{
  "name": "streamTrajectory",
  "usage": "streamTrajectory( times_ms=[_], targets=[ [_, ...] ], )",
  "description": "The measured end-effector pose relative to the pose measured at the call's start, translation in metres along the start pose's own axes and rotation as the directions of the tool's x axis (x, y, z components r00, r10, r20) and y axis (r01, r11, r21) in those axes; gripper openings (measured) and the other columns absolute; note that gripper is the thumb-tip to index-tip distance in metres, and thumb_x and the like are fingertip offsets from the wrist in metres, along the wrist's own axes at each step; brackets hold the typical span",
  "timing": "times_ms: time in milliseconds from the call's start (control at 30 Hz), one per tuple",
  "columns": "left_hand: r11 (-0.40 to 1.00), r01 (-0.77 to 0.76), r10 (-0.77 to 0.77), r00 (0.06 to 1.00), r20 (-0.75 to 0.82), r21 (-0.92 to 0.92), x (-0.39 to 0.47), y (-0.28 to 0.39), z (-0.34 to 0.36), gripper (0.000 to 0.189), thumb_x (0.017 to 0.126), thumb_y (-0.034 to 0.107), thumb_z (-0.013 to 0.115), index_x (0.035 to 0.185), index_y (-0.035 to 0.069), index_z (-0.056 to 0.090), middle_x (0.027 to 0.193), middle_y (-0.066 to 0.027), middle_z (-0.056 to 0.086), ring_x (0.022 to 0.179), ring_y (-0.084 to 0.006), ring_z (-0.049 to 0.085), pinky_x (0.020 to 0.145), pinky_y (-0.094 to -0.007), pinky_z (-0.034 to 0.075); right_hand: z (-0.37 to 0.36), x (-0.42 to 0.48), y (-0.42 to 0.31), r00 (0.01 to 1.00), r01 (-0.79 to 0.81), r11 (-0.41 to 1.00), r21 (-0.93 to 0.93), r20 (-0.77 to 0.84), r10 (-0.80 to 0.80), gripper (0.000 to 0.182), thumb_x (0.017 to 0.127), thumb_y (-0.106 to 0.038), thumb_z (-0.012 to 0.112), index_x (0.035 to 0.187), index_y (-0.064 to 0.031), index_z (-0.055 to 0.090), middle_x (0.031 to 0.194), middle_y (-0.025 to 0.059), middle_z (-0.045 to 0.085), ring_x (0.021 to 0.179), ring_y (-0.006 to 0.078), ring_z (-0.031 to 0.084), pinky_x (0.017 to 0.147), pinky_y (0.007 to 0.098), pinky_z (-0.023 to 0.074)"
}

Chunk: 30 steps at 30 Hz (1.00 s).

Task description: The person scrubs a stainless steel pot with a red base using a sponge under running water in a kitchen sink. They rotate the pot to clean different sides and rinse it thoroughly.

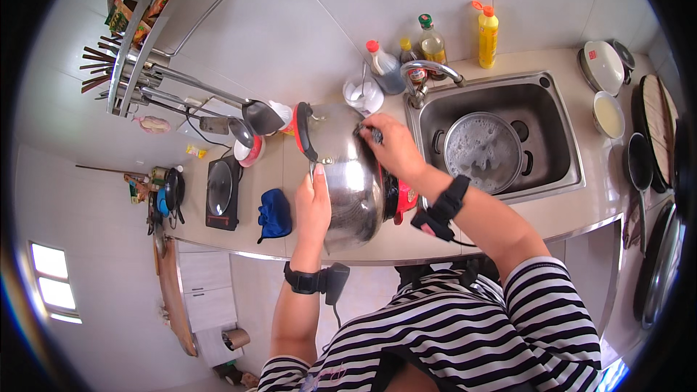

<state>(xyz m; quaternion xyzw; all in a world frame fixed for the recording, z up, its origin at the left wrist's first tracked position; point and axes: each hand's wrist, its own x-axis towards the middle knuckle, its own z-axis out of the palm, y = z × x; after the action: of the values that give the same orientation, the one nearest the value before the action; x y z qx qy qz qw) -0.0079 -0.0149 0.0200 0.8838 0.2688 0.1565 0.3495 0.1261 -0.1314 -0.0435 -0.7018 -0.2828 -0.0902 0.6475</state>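
Note:
A large stainless steel pot (351, 212) stands tilted on its side on the counter in front of me. My left hand (313, 207) grips its rim, with the thumb up near the handle's metal bracket. One black and red side handle (305, 132) points toward the wall. My right hand (396, 147) pinches a metal wool scrubber (375, 134) against the pot's outer wall. At the pot's right side a red and black part (400, 198) shows, partly hidden by the pot and my right arm; I cannot tell what it belongs to.
Right of the pot, a steel sink (550, 136) holds a two-handled pot of sudsy water (482, 147). Bottles (386, 68) and a faucet (435, 69) stand behind. Left are a blue cloth (275, 213) and an induction cooker (222, 218). Hanging utensils (261, 115) reach over the counter.

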Motion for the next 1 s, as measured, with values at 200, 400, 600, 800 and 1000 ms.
streamTrajectory(
  times_ms=[200,400,600,800,1000],
  targets=[
    [1.000,-0.027,0.027,1.000,0.013,0.015,0.003,0.001,0.001,0.048,0.100,0.041,0.041,0.073,0.001,0.045,0.060,-0.0013,0.036,0.059,-0.0116,0.034,0.054,-0.0303,0.033,-0.005,-0.005,-0.015,0.996,0.051,0.999,-0.014,0.074,-0.050,0.013,0.081,-0.007,0.062,0.091,-0.0019,0.054,0.085,0.0193,0.060,0.084,0.0391,0.058,0.074,0.0448,0.0463],
    [0.998,-0.039,0.040,0.999,-0.020,0.050,0.000,-0.011,0.000,0.049,0.100,0.039,0.041,0.081,-0.005,0.051,0.059,-0.0177,0.046,0.055,-0.0264,0.044,0.057,-0.0403,0.039,-0.011,-0.019,-0.019,0.989,0.043,0.999,-0.032,0.145,-0.038,0.013,0.079,-0.005,0.062,0.089,-0.0016,0.055,0.083,0.0207,0.060,0.083,0.0389,0.058,0.075,0.0438,0.0471],
    [0.997,-0.037,0.037,0.999,-0.003,0.064,0.001,-0.001,-0.003,0.048,0.100,0.038,0.040,0.082,-0.006,0.051,0.059,-0.0182,0.046,0.054,-0.0277,0.045,0.056,-0.0413,0.038,-0.005,0.002,0.003,0.991,-0.112,0.984,-0.142,0.060,0.121,0.015,0.076,-0.005,0.064,0.088,-0.0018,0.056,0.082,0.0191,0.060,0.083,0.0382,0.058,0.075,0.0436,0.0471],
    [0.999,-0.044,0.045,0.999,-0.010,0.031,-0.001,-0.006,0.000,0.049,0.100,0.040,0.041,0.081,-0.004,0.051,0.060,-0.0096,0.043,0.058,-0.0187,0.040,0.057,-0.0352,0.037,-0.001,0.007,-0.024,0.982,0.154,0.974,-0.169,0.137,-0.131,0.011,0.077,-0.003,0.063,0.083,-0.0027,0.054,0.082,0.0166,0.060,0.083,0.0362,0.058,0.073,0.0432,0.0459],
    [0.998,-0.007,0.007,1.000,-0.003,0.069,-0.003,-0.008,-0.003,0.049,0.100,0.039,0.040,0.084,-0.006,0.052,0.060,-0.0185,0.047,0.055,-0.0278,0.046,0.057,-0.0417,0.039,0.004,0.009,-0.013,0.985,0.119,0.969,-0.217,0.148,-0.088,0.012,0.077,-0.005,0.063,0.084,-0.0032,0.054,0.079,0.0178,0.060,0.080,0.0371,0.059,0.073,0.0435,0.0467]
  ],
)
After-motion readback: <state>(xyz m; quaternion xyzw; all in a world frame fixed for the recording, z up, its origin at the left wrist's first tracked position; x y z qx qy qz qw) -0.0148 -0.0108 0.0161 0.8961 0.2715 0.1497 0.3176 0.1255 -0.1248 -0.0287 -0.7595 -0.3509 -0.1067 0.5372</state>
